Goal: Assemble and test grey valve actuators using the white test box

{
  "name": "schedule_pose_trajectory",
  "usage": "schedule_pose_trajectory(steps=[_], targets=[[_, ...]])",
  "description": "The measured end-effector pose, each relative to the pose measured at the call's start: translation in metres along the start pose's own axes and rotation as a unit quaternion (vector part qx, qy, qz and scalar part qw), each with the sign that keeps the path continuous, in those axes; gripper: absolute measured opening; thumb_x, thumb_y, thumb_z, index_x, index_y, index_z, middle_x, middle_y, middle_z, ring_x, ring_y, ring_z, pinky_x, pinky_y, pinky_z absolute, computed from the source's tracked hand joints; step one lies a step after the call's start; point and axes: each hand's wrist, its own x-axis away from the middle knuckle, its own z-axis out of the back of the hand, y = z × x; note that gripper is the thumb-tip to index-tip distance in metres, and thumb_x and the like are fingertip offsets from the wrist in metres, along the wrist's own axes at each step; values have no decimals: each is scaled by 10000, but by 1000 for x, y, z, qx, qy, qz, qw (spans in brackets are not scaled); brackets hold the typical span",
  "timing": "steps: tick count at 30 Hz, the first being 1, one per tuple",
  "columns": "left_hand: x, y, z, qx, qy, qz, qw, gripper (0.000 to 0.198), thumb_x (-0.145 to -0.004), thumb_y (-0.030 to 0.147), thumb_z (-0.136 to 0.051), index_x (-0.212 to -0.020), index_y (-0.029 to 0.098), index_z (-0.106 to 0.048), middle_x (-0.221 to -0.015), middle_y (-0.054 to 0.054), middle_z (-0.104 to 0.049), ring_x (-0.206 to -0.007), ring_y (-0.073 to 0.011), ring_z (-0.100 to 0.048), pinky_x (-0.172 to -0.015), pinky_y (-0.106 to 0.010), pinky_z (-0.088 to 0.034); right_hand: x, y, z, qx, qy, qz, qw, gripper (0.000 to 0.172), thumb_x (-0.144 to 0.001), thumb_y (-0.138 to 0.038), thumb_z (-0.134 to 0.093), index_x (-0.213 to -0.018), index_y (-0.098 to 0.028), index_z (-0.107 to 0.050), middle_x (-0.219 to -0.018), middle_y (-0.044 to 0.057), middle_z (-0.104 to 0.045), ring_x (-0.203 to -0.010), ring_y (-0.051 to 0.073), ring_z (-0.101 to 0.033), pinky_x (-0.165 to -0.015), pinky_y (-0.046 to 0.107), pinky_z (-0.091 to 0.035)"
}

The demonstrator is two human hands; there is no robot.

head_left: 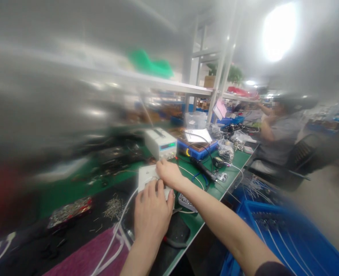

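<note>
Head view: left hand (pixel 151 212) lies flat, fingers together, on the near end of the white box (pixel 146 177); right hand (pixel 168 172) curls over its far right edge, grip unclear. Box sits just ahead of both hands, white cable (pixel 114 234) trailing back toward the wearer, power supply (pixel 160 143) just beyond

This is an electronics assembly workshop, a factory floor with long benches covered in green mats (pixel 71 188). At 12 o'clock stand a white bench power supply (pixel 160 142) with a lit display and a blue tester (pixel 196 150), with a soldering iron (pixel 204 168) and cables just right of them. At 2 o'clock a co-worker (pixel 278 134) sits at the same line under metal shelving (pixel 169 82), and at 4 o'clock a blue crate (pixel 290 237) holds wire parts.
</note>
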Motion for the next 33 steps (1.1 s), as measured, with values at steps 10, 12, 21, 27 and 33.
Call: schedule_pose_trajectory(steps=[10, 12, 21, 27, 33], targets=[[-1, 0, -1, -3, -22, -1, 1000, 460, -1078, 391, -440, -1397, 91, -581, -1386, -229, -604, -1264, -389, -579, -1001, -515, -477, -4, 0, -4, 5, -3, 1, 1000, 214, -1136, -302, -640, -1260, -129, -628, -1145, 73, -618, -925, 199, -658, -809, 342, -618], [-1, -1, -2, -2, -16, -1, 1000, 455, -1072, 389, -455, -1389, 91, -590, -1377, -229, -612, -1266, -390, -580, -1011, -518, -476, -4, 0, -5, 10, -1, 0, 1000, 210, -1133, -299, -645, -1252, -127, -630, -1144, 74, -619, -921, 198, -659, -806, 339, -619], [-1, -2, 1, 7, 9, 3, 1000, 407, -1053, 357, -476, -1338, 111, -632, -1338, -226, -645, -1246, -383, -602, -992, -508, -498, -4, -1, -3, 21, -4, 4, 1000, 217, -1131, -307, -652, -1249, -127, -633, -1149, 75, -621, -925, 198, -661, -807, 339, -620], [0, -2, 2, 24, 3, 8, 1000, 398, -1052, 348, -490, -1346, 119, -632, -1337, -221, -639, -1242, -378, -600, -998, -503, -492, -4, -3, 1, 19, -15, 0, 1000, 226, -1132, -315, -652, -1258, -128, -631, -1156, 77, -620, -932, 201, -660, -814, 344, -619], [-1, 0, 6, 55, 6, 21, 998, 385, -1053, 335, -495, -1329, 107, -637, -1298, -223, -651, -1221, -376, -597, -993, -519, -487, -1, -5, 3, -3, -24, -11, 1000, 226, -1130, -313, -657, -1257, -127, -636, -1181, 83, -619, -958, 210, -661, -839, 361, -618]])
